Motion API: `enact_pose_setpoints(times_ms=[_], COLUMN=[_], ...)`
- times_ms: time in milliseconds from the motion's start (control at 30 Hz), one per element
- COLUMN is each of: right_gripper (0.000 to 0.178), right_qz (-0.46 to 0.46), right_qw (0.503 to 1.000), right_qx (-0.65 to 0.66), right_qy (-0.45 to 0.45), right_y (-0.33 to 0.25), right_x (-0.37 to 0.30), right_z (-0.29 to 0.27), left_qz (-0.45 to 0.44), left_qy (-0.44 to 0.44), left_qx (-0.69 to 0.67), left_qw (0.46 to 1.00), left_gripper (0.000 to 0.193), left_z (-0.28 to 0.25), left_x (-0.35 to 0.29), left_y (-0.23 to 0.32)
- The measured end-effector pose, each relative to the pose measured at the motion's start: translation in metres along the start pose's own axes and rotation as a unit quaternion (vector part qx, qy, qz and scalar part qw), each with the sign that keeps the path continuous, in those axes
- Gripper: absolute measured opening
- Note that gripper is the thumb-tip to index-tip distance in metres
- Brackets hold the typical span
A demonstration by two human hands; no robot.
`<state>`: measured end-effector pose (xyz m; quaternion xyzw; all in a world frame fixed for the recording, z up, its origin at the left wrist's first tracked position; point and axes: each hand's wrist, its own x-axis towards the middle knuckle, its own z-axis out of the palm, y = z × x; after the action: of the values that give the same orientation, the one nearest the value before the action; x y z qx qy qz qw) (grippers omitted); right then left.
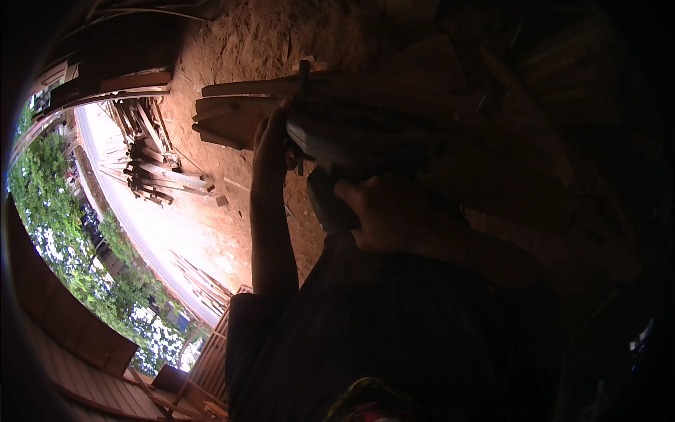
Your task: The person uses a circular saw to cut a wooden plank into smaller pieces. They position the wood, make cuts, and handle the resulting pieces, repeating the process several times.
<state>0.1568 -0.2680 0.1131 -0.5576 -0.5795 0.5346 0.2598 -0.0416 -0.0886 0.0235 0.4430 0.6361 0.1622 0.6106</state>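
A dark power tool (351, 137) with a bulky body lies across my front, over several wooden boards (239, 112). Its exact kind is lost in the deep shade. My right hand (383, 204) is closed round the tool's handle part, on the side toward my body. At the tool's left end, my left hand (268, 137) grips its edge, with the fingers partly hidden behind it. A narrow dark bar sticks out beyond the body on both sides near that end. Where the tool meets the wood cannot be made out.
Reddish bare earth (232, 42) surrounds the boards. Farther left, a heap of cut timber (151, 158) lies in bright light beside a road (119, 183). Green trees (56, 190) stand beyond it. Planks (112, 88) are stacked at the upper left. The right side is very dark.
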Motion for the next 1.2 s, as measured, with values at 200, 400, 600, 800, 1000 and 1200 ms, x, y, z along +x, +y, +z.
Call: enact_pose_setpoints(times_ms=[200,400,600,800,1000,1200], right_gripper=[0.036,0.035,0.036,0.035,0.034,0.034], right_qz=[-0.007,0.008,0.004,-0.003,-0.007,-0.006], right_qw=[1.000,1.000,1.000,1.000,1.000,1.000], right_qx=[0.009,0.006,0.002,0.002,-0.006,-0.011], right_qy=[0.002,-0.019,-0.003,0.005,0.014,0.013], right_y=[0.001,-0.002,-0.004,-0.006,-0.007,-0.009], right_x=[0.006,0.013,0.017,0.022,0.028,0.033], right_z=[0.005,0.004,0.008,0.010,0.014,0.015], left_qz=[0.029,0.013,0.019,0.008,-0.033,-0.008], left_qy=[0.022,0.005,-0.019,-0.024,-0.039,-0.050], left_qx=[-0.017,0.006,0.017,0.011,0.012,-0.003], left_qw=[0.999,1.000,0.999,1.000,0.999,0.999], left_gripper=[0.047,0.047,0.047,0.047,0.047,0.047], left_z=[-0.001,-0.005,-0.004,-0.013,-0.023,-0.034], left_x=[0.008,0.002,-0.001,0.004,0.008,0.021], left_y=[-0.003,0.010,0.020,0.017,0.020,0.011])
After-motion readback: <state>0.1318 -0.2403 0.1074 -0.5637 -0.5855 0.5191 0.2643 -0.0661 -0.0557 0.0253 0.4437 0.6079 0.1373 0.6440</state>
